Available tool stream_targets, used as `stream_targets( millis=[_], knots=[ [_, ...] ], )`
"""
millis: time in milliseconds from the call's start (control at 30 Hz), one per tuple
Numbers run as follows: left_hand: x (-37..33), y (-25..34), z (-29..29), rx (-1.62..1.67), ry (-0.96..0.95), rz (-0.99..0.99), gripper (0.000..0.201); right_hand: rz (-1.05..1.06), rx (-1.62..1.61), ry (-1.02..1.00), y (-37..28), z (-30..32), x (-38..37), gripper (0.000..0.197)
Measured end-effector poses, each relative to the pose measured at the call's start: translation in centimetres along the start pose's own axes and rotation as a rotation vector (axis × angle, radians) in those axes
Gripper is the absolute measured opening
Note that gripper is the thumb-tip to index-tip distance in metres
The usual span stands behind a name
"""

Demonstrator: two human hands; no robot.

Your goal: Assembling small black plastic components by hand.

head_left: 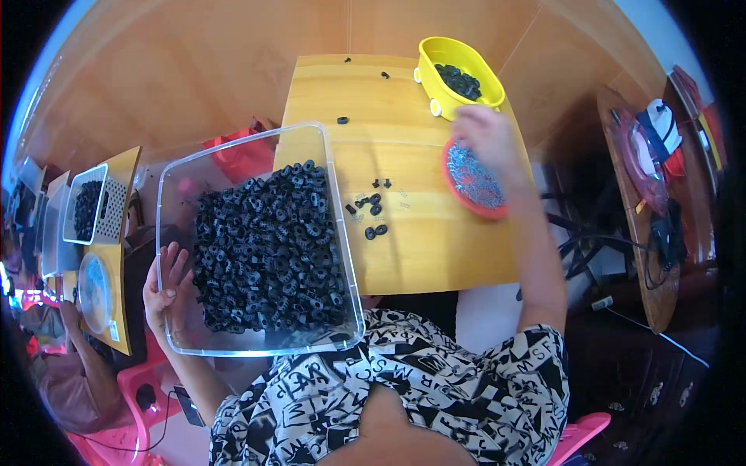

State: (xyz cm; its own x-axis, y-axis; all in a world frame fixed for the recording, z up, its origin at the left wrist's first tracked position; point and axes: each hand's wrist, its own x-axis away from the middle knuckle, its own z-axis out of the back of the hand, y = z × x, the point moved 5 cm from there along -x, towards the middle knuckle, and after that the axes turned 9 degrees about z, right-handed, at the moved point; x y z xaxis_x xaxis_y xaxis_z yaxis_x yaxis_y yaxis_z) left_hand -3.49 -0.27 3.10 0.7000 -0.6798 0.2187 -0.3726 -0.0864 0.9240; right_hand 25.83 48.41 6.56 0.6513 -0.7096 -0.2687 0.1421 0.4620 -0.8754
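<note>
A clear plastic bin [342,233] heaped with small black ridged plastic parts [268,248] sits at my left, overlapping the table's left edge. My left hand [167,287] is against the bin's left wall, fingers spread and palm showing. Over the far side of a red dish [505,213], close to a yellow tub [489,66], is my right hand [486,136]. Motion blurs its fingers, so whether they hold anything is unclear. Thin silvery metal pieces [472,179] fill the dish. Black parts [458,81] lie in the tub, which has white wheels.
Several loose black pieces [375,210] and tiny springs [404,199] lie mid-table [443,264]; a few more black bits [343,120] are farther back. Another person's arm [93,353] and a white basket [115,213] are at far left. A wooden board [641,256] with items stands right.
</note>
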Motion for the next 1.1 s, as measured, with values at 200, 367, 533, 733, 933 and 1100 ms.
stream_targets(
  millis=[200, 367, 533, 733, 933, 1100],
  knots=[
    [-0.2, 0.1, -0.2, 0.079, 0.024, -0.014, 0.084, 0.344, 0.467, -0.258, 5.8, -16.9, -6.7, 0.026],
    [0.2, 0.6, 0.1, 0.095, 0.007, -0.018, 0.083, 0.364, 0.669, -0.359, 7.6, -21.9, -9.4, 0.025],
    [-0.8, 0.5, -0.3, 0.067, 0.037, -0.041, 0.081, 0.299, 0.515, -0.301, 11.4, -21.4, -13.2, 0.013],
    [-3.3, 1.9, -1.5, 0.098, 0.050, 0.010, 0.076, 0.456, 0.586, 0.164, 14.2, -16.2, -18.2, 0.012],
    [-9.6, 3.6, -3.3, 0.165, -0.048, 0.067, 0.070, 0.260, 0.690, -0.139, 18.2, -16.4, -20.1, 0.014],
    [-16.0, 3.0, -5.2, 0.152, -0.239, 0.031, 0.069, 0.419, 0.491, 0.309, 16.3, -15.2, -19.0, 0.013]
  ],
)
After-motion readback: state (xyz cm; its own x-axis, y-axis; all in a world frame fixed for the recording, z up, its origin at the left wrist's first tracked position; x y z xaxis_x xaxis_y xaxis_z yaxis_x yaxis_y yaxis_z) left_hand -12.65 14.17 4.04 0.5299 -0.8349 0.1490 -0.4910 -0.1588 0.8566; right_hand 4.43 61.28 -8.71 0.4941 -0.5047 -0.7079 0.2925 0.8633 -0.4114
